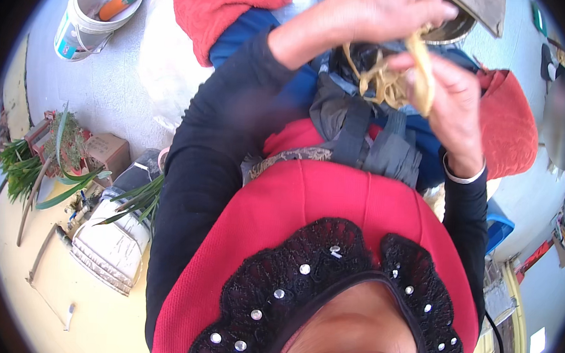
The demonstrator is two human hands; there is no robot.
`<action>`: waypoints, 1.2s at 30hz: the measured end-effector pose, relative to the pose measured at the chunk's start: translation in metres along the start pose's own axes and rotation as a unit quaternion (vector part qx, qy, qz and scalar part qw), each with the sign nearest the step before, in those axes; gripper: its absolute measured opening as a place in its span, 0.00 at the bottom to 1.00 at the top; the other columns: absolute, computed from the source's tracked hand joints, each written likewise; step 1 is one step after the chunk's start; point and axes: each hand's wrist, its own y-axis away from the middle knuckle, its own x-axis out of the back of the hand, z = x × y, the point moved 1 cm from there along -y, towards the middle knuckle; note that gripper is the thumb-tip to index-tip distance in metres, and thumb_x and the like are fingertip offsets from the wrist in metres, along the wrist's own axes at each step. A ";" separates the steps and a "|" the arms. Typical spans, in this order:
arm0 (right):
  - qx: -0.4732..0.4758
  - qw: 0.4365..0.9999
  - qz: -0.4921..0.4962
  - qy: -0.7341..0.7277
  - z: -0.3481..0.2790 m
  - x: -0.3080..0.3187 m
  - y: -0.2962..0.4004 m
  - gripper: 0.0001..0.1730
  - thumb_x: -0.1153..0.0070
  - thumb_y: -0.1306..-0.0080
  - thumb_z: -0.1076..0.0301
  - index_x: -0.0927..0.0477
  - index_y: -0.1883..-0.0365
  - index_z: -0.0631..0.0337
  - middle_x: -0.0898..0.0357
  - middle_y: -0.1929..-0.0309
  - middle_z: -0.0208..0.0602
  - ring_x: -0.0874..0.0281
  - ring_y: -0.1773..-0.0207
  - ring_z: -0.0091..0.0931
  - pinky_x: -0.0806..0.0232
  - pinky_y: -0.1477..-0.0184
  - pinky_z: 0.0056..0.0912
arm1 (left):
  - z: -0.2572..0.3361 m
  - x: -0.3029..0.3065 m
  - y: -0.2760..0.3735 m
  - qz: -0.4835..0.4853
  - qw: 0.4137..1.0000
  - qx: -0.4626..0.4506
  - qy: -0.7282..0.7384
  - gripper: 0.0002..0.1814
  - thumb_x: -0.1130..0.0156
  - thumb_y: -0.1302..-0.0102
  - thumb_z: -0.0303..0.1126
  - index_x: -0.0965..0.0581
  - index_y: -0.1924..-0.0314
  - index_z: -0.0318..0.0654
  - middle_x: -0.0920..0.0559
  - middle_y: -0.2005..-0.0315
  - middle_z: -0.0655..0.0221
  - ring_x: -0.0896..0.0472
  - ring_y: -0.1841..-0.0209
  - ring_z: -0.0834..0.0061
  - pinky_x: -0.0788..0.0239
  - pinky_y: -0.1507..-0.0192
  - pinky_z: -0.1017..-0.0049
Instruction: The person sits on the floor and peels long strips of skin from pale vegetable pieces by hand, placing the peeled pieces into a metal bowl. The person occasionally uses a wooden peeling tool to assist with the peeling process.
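Observation:
My right hand (pixel 449 102) holds a bundle of pale tan, limp strips (pixel 390 86), perhaps dried husk or plant fibre. One wider strip stands up between its thumb and fingers, and looser loops hang to the left. Just above, my left hand (pixel 394 13) reaches across from the left. Its fingertips appear to pinch the upper end of the wider strip, though blur softens the contact. Dark grey cloth (pixel 335 107) and a black plastic bag (pixel 360 60) lie in my lap beneath the strips. Beyond the hands is a round metal vessel (pixel 454 29), partly covered by a flat board (pixel 484 11).
A white bucket (pixel 83 23) with an orange-and-green object (pixel 119 5) inside stands at upper left. A white plastic sack (pixel 160 67) lies beside my left leg. Potted plants (pixel 66 148) and an overturned white bucket (pixel 111 241) are at left. A blue basin (pixel 500 231) sits at right.

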 end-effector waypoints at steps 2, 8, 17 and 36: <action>0.108 0.988 -0.037 -0.104 -0.020 0.005 -0.008 0.13 0.46 0.27 0.69 0.19 0.49 0.67 0.18 0.64 0.27 0.24 0.65 0.15 0.32 0.63 0.17 | 0.007 -0.007 -0.004 -0.005 0.976 -0.009 0.217 0.21 0.46 0.24 0.45 0.19 0.66 0.33 0.21 0.77 0.76 0.28 0.75 0.89 0.38 0.73 0.83; 0.209 0.940 0.267 0.029 0.002 0.035 -0.053 0.16 0.48 0.25 0.65 0.19 0.46 0.66 0.18 0.65 0.24 0.25 0.65 0.14 0.32 0.64 0.16 | 0.029 -0.044 0.014 0.000 0.962 0.065 0.266 0.18 0.45 0.25 0.44 0.26 0.46 0.38 0.22 0.73 0.75 0.29 0.75 0.87 0.38 0.74 0.83; 0.260 0.830 0.336 0.361 0.038 0.035 -0.040 0.05 0.43 0.32 0.64 0.16 0.60 0.49 0.19 0.68 0.32 0.21 0.69 0.38 0.30 0.68 0.37 | -0.011 -0.045 0.032 0.015 0.948 0.155 0.278 0.07 0.40 0.29 0.33 0.23 0.56 0.38 0.28 0.77 0.80 0.32 0.76 0.91 0.42 0.78 0.85; 0.029 0.967 0.070 -0.245 0.071 0.049 -0.021 0.12 0.47 0.28 0.70 0.18 0.53 0.66 0.21 0.45 0.35 0.24 0.44 0.24 0.33 0.41 0.31 | 0.008 -0.039 0.033 0.040 0.979 -0.086 -0.180 0.20 0.36 0.38 0.30 0.23 0.46 0.33 0.19 0.54 0.54 0.19 0.53 0.53 0.25 0.52 0.67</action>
